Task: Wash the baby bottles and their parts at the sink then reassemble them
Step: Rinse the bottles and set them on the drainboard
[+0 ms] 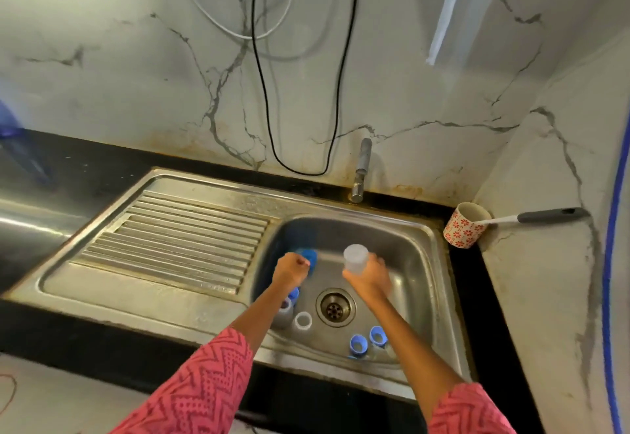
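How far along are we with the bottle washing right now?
Early to midway, as far as I can tell. Done: the parts are taken apart and lie in the sink basin. In hand: the right hand holds a clear cap, the left hand a blue part. Left: two blue collars and clear pieces await; no water visibly runs from the tap; nothing is reassembled.
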